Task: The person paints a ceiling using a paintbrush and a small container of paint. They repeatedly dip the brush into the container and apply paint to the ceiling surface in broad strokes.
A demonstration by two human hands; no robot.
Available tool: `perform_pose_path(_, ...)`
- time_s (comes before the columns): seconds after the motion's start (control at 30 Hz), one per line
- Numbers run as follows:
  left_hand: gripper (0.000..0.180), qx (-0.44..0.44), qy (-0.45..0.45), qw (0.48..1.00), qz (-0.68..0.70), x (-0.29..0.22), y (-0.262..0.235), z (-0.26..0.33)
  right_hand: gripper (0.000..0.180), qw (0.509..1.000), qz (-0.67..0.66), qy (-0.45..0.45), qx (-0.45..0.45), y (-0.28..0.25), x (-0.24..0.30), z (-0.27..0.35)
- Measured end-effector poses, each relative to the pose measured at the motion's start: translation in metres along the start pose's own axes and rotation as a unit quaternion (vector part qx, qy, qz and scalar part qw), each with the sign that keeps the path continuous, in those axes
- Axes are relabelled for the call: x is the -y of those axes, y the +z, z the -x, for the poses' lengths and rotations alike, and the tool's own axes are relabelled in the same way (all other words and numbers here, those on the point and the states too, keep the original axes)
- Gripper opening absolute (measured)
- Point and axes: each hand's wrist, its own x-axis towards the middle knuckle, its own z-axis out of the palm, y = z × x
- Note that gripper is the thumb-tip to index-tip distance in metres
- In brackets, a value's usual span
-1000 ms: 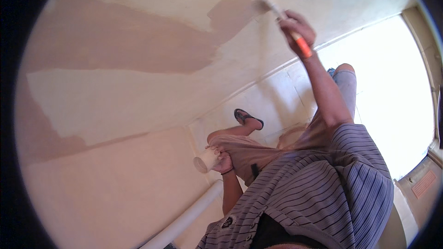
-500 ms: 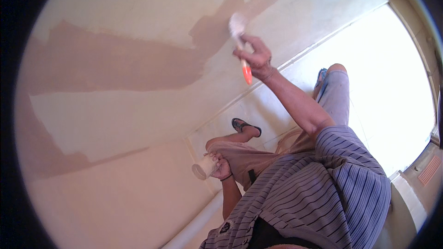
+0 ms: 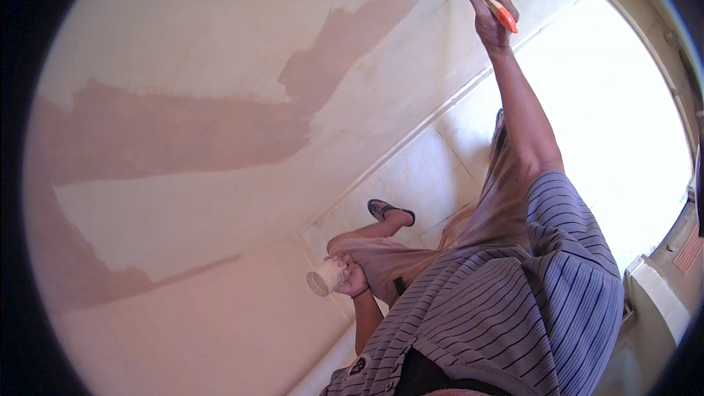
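Note:
My right hand (image 3: 495, 11) is closed round the handle of a paintbrush (image 3: 503, 15), whose grip ends in orange-red. At the top of the view its pale bristles are at the wall (image 3: 183, 227), by the upper end of a brownish band of paint (image 3: 198, 128). Whether the bristles touch the wall is hard to make out. Low beside my bent knee, my left hand (image 3: 356, 279) grips a whitish cup (image 3: 326, 276), tilted with its round mouth toward the left. What lies inside the cup cannot be made out.
Pale floor tiles (image 3: 411, 169) meet the wall along a slanting edge. My sandalled foot (image 3: 391, 211) rests near that edge. Bright light floods the floor at right. A pale curved object (image 3: 656, 301) stands at the lower right, and a whitish pipe-like length (image 3: 323, 367) runs along the bottom.
My right hand has moved up and to the right with the paintbrush, and the arm is stretched farther out. The left hand and cup stay nearly in place.

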Motion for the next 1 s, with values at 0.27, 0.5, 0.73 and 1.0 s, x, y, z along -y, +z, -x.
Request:
perform_pose_path(0.27,0.061,0.008,-0.018,1.000,0.000,0.010,0.010,-0.008,0.021,0.985,0.123,-0.119,0.023,0.050,0.007,0.038)
perform_pose_path(0.5,0.060,0.004,-0.003,1.000,-0.030,-0.002,0.004,-0.001,0.024,0.950,-0.042,-0.036,0.306,0.055,0.089,0.100)
perform_pose_path(0.73,0.057,0.013,-0.010,1.000,-0.009,0.009,0.009,-0.007,0.015,0.992,0.061,-0.086,0.073,-0.012,-0.006,-0.025)
perform_pose_path(1.0,0.058,0.011,-0.005,1.000,-0.012,0.005,0.010,-0.007,0.021,0.973,0.179,-0.147,-0.029,0.004,-0.034,-0.042)
